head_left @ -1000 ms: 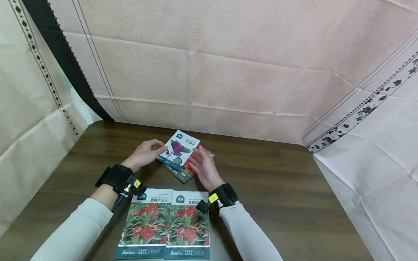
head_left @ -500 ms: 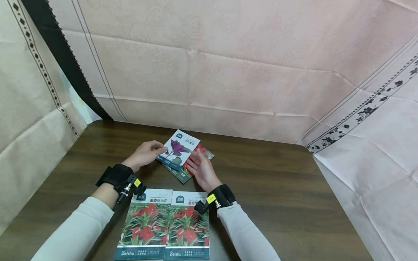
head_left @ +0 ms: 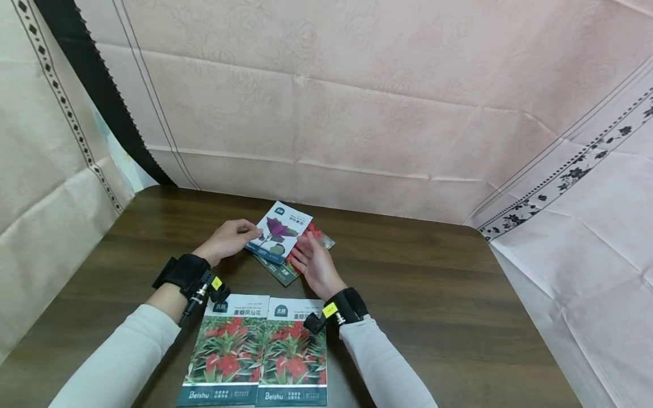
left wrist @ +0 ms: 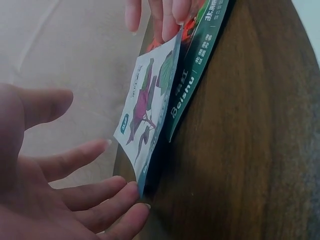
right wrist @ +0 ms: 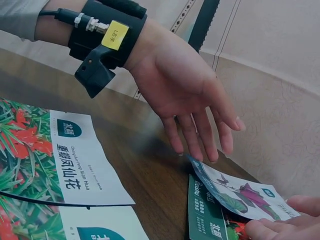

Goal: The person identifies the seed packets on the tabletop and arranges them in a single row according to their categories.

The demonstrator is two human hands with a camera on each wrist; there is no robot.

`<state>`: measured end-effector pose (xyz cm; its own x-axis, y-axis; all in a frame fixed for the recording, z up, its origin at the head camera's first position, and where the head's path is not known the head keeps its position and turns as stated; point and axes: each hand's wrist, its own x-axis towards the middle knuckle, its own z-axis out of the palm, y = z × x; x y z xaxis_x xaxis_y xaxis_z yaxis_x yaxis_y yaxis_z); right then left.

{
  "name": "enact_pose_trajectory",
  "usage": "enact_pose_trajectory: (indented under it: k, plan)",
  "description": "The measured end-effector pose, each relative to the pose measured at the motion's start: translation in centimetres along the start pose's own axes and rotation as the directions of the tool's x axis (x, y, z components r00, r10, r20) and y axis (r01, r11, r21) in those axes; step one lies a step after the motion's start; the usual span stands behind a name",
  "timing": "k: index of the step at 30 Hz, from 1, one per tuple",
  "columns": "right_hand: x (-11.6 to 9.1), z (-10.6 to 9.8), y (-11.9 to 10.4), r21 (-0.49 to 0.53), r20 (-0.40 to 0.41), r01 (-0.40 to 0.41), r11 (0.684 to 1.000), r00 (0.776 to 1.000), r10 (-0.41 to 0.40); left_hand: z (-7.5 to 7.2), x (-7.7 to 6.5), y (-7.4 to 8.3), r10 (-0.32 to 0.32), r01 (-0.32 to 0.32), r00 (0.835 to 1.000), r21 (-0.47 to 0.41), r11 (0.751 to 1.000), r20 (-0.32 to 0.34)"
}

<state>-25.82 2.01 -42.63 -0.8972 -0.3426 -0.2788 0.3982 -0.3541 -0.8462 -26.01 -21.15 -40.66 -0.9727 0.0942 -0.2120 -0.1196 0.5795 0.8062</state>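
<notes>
A white seed packet (head_left: 280, 229) with a purple flower lies across a second seed packet (head_left: 283, 273) with red flowers and a green lower band, hiding much of it. My left hand (head_left: 229, 241) is at its left edge, fingers extended; in the left wrist view their tips meet the packet's edge, thumb held apart. On the opposite side is my right hand (head_left: 318, 263), palm facing inward, its loose fingers right at the packet's edge. Between the hands the upper packet (left wrist: 147, 100) looks slightly bowed, and in the right wrist view one edge stands up off the lower packet (right wrist: 200, 215).
Two larger seed packets with red flowers, a left one (head_left: 224, 351) and a right one (head_left: 293, 351), lie side by side near the front of the brown wooden table (head_left: 433, 306). Pale patterned cloth (head_left: 357, 124) hangs behind the table. Both wrists carry black camera straps.
My right hand has shifted slightly left and down along the packet's side. My left hand and the packets stay almost where they were.
</notes>
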Motion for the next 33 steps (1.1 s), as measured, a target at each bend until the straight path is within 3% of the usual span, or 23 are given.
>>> enact_pose_trajectory:
  k: [13, 21, 26, 33]
  plan:
    - [0.0, -0.3, -0.3, 0.024, 0.037, 0.007, 1.000, 0.999, -0.008, -0.1, -0.2, 0.2, -0.008, 0.009, 0.999, 0.013, 1.000, -0.031]
    - [-0.3, -0.6, -0.3, 0.002, 0.036, 0.003, 1.000, 0.999, -0.004, -0.2, -0.7, 0.2, 0.033, -0.034, 0.998, -0.034, 0.999, -0.048]
    - [-0.4, -0.6, -0.4, -0.015, 0.037, 0.006, 1.000, 0.999, -0.006, -0.3, -0.9, 0.3, 0.054, -0.056, 0.998, -0.058, 0.997, -0.030]
    - [-0.4, -0.6, -0.3, -0.028, 0.045, 0.005, 1.000, 0.999, -0.003, -0.5, -1.2, 0.4, 0.034, -0.035, 0.999, -0.058, 0.998, -0.004]
